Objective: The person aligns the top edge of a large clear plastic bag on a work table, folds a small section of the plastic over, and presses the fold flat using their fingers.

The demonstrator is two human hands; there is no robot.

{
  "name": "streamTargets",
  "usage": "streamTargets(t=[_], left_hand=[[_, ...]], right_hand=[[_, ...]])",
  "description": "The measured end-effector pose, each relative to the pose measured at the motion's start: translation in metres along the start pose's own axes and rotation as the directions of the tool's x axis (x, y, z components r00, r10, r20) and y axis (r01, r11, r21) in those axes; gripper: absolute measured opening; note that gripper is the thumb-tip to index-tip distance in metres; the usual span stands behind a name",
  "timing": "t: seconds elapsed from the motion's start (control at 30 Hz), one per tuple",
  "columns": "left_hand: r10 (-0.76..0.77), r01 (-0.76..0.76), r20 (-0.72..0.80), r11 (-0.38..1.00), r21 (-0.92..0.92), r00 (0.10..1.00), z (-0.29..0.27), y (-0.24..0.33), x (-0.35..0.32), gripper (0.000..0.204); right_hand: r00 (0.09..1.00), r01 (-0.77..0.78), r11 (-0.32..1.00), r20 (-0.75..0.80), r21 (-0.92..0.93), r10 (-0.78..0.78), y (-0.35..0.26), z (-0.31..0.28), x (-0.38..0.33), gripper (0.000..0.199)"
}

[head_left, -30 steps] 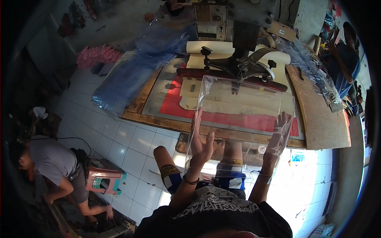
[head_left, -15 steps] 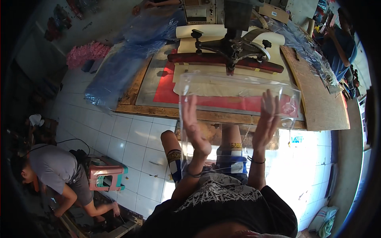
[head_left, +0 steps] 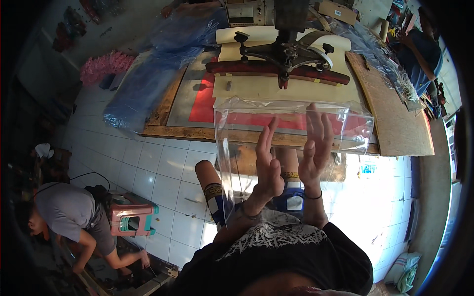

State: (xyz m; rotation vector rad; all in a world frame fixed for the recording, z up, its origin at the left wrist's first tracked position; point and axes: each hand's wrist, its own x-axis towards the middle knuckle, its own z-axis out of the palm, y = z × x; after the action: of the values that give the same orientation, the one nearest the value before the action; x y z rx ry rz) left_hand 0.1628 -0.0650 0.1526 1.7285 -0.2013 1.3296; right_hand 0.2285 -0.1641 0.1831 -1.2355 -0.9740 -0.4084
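Note:
A clear, boxy plastic bag [head_left: 223, 163] stands spread out in front of me, its far end over the near edge of the work table. Both my hands appear to be inside it, seen through the film. My left hand [head_left: 270, 165] is upright near the middle of the bag, fingers stretched and palm turned toward the right. Close to its right, my right hand [head_left: 316, 148] is raised with fingers spread. A gap lies between the hands, and neither grips anything. Whether the fingers touch the film cannot be made out.
Above the table [head_left: 197, 132] hangs a dark metal press head [head_left: 284, 52] with a red-brown bar [head_left: 266, 69]. Cream sheeting [head_left: 237, 89] and a red sheet [head_left: 200, 106] lie below. Blue plastic film [head_left: 143, 89] drapes at left. A co-worker [head_left: 69, 207] bends beside a stool [head_left: 131, 212]; another person [head_left: 422, 61] stands right.
My left hand has moved right, away from the bag's left side. My right hand has shifted slightly left, so the hands are closer together. The bag stays spread open.

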Motion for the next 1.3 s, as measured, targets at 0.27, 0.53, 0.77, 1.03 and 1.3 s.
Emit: streamTargets(t=[0.27,0.53,0.77,1.03,1.3], left_hand=[[-0.088,0.077,-0.095,0.991,-0.106,0.992,-0.015,0.000,0.018,0.051],[-0.083,0.078,-0.227,0.996,-0.031,0.970,-0.049,-0.002,0.042,0.058],[0.058,-0.086,-0.213,0.988,-0.125,0.975,-0.022,-0.026,0.023,0.057],[-0.136,0.122,-0.063,0.972,-0.200,0.989,-0.025,-0.008,0.032,0.054],[-0.269,0.254,-0.157,0.961,-0.108,0.950,-0.066,-0.022,0.039,0.057]], right_hand=[[0.996,0.013,0.995,-0.083,-0.096,-0.021,-0.002,-0.017,0.012,0.052],[0.952,-0.169,0.984,-0.267,-0.048,0.150,0.004,-0.050,0.008,0.054],[0.994,-0.111,0.994,-0.029,-0.021,0.110,-0.001,-0.003,0.000,0.054],[0.996,-0.078,0.997,-0.048,0.008,0.079,-0.004,-0.003,0.009,0.051],[0.963,-0.244,0.957,-0.158,-0.156,0.220,0.008,-0.039,0.017,0.051]])
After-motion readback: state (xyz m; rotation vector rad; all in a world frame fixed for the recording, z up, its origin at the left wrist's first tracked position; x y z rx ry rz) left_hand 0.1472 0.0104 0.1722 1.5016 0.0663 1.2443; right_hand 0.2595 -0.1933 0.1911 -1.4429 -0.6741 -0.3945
